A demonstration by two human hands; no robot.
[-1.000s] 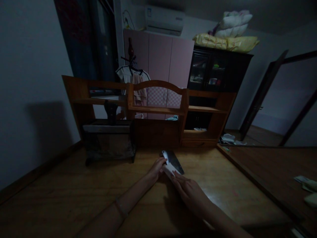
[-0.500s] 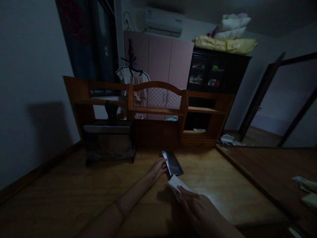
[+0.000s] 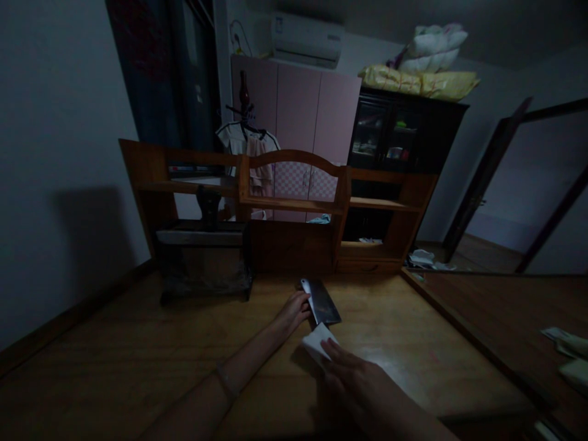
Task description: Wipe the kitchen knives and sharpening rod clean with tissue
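A dark metal cleaver blade [image 3: 321,301] lies on the wooden desk [image 3: 138,367] near its back middle. My left hand [image 3: 292,311] rests against the blade's left edge, fingers curled around it at the handle end. My right hand [image 3: 356,380] is just below the blade and pinches a folded white tissue [image 3: 316,343], which sits close to the blade's near corner.
A wooden shelf unit [image 3: 294,202] stands along the desk's back edge. A dark box-like object [image 3: 202,257] sits at the back left. Papers [image 3: 567,349] lie on a second surface at the right. Wardrobes and a dark cabinet stand behind.
My right hand drew the tissue off the blade towards me, then edged it back up near the blade's corner. My left hand has stayed on the cleaver.
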